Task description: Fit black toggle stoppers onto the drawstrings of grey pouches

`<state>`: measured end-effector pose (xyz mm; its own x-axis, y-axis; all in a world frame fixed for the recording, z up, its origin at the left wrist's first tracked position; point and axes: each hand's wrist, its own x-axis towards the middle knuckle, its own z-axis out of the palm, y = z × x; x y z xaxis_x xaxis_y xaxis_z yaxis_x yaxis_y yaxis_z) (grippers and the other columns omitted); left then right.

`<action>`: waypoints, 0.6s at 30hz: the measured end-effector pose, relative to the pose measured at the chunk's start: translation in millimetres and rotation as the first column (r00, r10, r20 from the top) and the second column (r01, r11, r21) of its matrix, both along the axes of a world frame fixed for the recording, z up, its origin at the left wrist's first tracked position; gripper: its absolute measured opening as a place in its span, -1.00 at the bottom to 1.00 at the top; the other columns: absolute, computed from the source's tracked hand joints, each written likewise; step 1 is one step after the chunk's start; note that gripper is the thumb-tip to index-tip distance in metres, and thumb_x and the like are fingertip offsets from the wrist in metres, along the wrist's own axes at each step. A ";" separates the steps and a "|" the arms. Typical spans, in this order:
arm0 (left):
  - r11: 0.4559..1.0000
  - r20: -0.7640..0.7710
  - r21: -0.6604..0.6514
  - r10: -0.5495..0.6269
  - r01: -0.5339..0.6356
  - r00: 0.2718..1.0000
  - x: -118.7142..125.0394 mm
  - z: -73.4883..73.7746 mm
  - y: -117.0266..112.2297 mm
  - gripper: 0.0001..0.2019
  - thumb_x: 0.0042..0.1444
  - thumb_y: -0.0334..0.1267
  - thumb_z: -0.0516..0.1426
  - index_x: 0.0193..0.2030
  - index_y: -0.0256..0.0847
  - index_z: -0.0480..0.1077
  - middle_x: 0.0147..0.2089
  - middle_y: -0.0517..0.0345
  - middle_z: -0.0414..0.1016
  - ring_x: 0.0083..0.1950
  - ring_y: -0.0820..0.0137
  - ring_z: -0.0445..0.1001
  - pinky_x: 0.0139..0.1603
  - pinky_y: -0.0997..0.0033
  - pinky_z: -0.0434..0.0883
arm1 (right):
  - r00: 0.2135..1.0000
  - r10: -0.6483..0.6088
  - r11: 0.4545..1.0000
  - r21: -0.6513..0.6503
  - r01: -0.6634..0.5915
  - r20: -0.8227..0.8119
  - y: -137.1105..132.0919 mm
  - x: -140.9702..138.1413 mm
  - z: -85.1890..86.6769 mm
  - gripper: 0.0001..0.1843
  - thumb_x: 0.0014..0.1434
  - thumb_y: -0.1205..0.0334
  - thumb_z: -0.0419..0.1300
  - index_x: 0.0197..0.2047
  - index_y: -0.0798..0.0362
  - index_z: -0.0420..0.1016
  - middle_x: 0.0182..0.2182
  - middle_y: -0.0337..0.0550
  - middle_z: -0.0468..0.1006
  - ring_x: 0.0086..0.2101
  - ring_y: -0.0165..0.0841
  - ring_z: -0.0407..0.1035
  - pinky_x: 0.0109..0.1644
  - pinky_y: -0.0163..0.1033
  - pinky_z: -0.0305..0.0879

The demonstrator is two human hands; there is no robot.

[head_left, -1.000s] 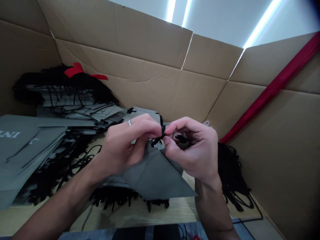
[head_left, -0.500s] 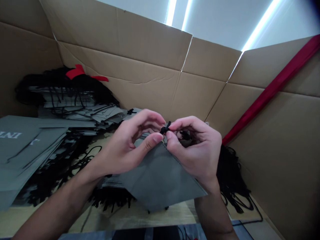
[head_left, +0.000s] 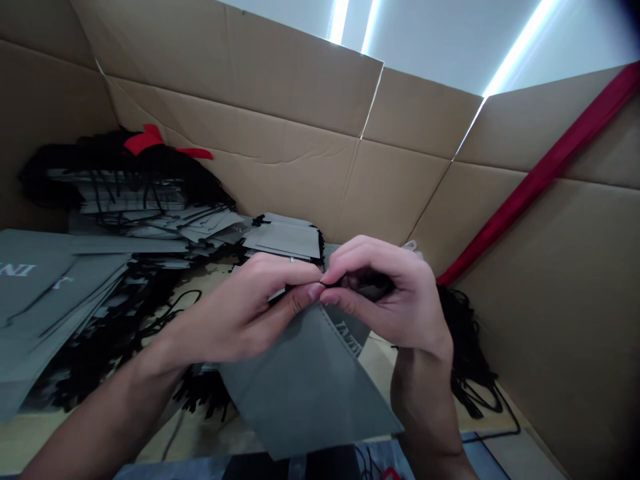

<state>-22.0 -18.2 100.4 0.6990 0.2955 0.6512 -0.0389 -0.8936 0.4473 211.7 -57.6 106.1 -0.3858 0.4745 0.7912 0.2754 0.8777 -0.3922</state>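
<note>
My left hand (head_left: 255, 307) and my right hand (head_left: 395, 293) meet at the middle, fingertips nearly touching, each pinching a short piece of black cord (head_left: 327, 285). Most of the cord is covered by my fingers. From just under the fingertips hangs a grey flat bag (head_left: 310, 380) by its corner, tilted, with a stitched edge and some white lettering on the part behind. Whether my left thumb also grips the bag's corner cannot be made out.
Stacked grey bags (head_left: 285, 237) with black cords lie behind my hands, more grey bags (head_left: 30, 293) at left. A black cord bundle with a red strip (head_left: 145, 140) tops the back left pile. Black cords (head_left: 463, 347) lie at right. Cardboard walls (head_left: 280, 133) enclose the table.
Both hands have come lower and closer together. The knotted black cord, visible before, is now mostly hidden between the fingers. The grey bag has swung and dropped with them.
</note>
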 end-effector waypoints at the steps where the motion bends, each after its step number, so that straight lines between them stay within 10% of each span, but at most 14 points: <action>1: 1.000 -0.006 -0.005 -0.007 0.007 1.000 -0.4 0.2 -0.3 -0.67 0.55 -0.33 0.10 -0.34 -0.18 0.36 -0.40 0.23 0.50 -0.38 0.46 0.44 -0.37 0.43 0.35 | 1.000 0.017 1.000 -0.023 -0.017 0.001 -0.5 0.1 0.3 -0.81 0.27 0.33 0.57 -0.09 0.00 0.72 -0.19 -0.22 0.74 -0.23 -0.40 0.60 -0.16 -0.31 0.56; 18: 0.994 0.017 -0.109 -0.027 0.029 0.999 -13.2 4.5 -7.0 -0.60 0.51 -0.12 0.17 -0.41 -0.15 0.45 -0.52 0.22 0.39 -0.48 0.43 0.36 -0.47 0.45 0.37 | 0.918 0.256 0.916 -0.228 -0.330 -0.303 2.5 -14.2 -13.6 -0.75 0.15 0.23 0.66 -0.18 0.00 0.72 -0.37 -0.25 0.68 -0.41 -0.39 0.50 -0.33 -0.27 0.46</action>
